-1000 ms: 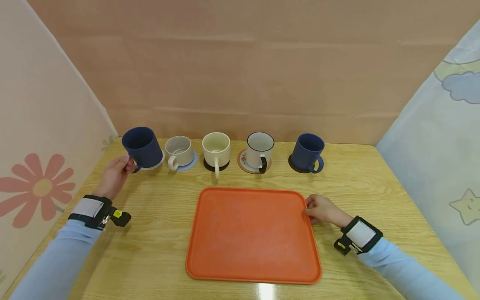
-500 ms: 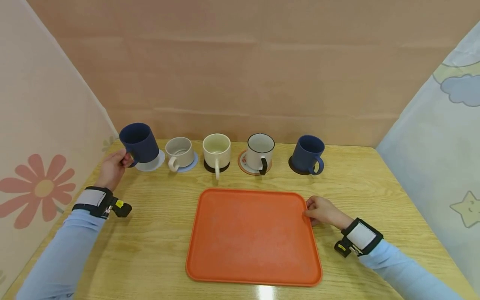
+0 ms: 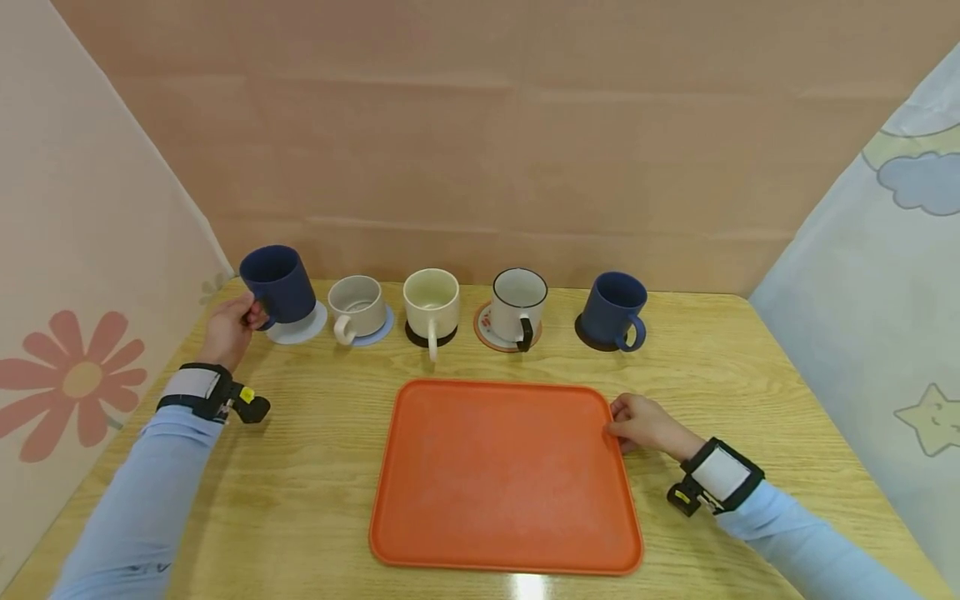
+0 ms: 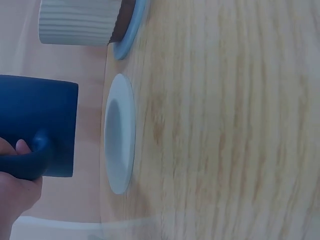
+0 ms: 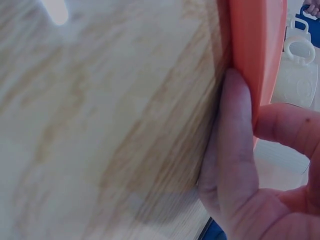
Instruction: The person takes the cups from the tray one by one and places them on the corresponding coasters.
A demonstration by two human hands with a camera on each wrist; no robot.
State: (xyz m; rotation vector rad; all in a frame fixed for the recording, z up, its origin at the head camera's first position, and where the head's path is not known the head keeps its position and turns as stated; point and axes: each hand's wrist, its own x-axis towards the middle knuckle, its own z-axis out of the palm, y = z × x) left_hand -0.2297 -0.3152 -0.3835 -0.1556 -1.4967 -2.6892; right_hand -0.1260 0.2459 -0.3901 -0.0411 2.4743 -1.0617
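At the far left, my left hand grips the handle of a dark blue mug. In the left wrist view this mug hangs above a pale round coaster, with a gap between them. My right hand pinches the right rim of an orange tray lying on the table. Seen from the right wrist, the thumb is on one side of the tray wall and the fingers are against its outer underside.
Along the back stand a small whitish cup on a light blue coaster, a cream mug on a black one, a black-rimmed white mug on a patterned one, and a second blue mug on a dark one. A brown backdrop rises behind.
My left hand has raised the dark blue mug off its coaster, which now shows beneath it. The mug has barely moved over the last half second. My right hand stays at the tray's rim.
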